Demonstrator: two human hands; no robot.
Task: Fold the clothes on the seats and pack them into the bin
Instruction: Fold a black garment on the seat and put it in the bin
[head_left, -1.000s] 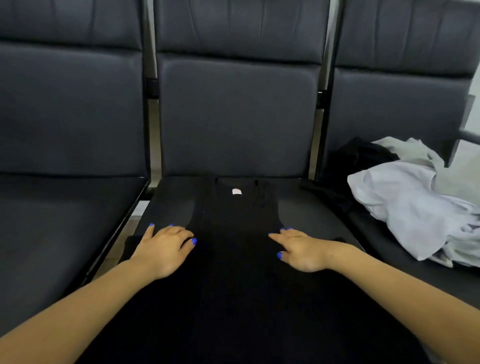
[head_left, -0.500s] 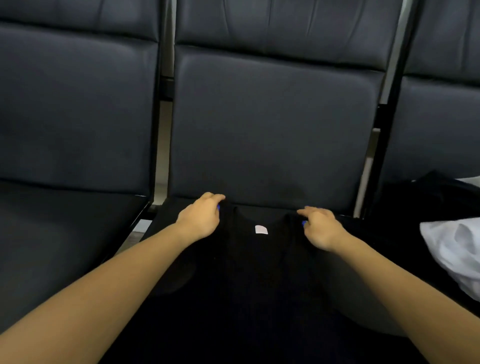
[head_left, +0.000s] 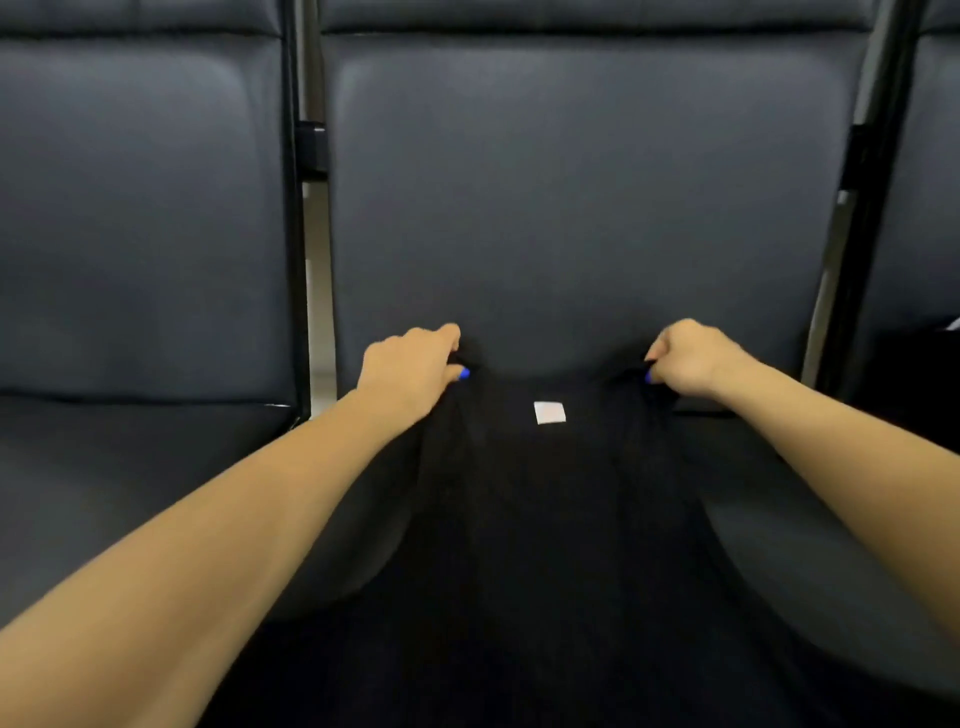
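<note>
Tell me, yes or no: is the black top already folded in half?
No. The black top lies spread along the seat, its white label showing, with both hands pinching its shoulders.

Three seats stand in the row: one at left (head_left: 140, 234), one in the middle (head_left: 571, 208) and a sliver of one at the right edge (head_left: 924, 208). One black garment (head_left: 545, 519) lies on the middle seat, and it bears one white label (head_left: 549, 413). Two hands show, the left (head_left: 410, 369) and the right (head_left: 685, 358), one at each top corner of the garment, each pinching the cloth. Two blue nails can be counted, one on each hand; the rest of the nails are hidden. Two upright frame posts divide the seats, one between left and middle (head_left: 306, 208), one between middle and right (head_left: 852, 234).
</note>
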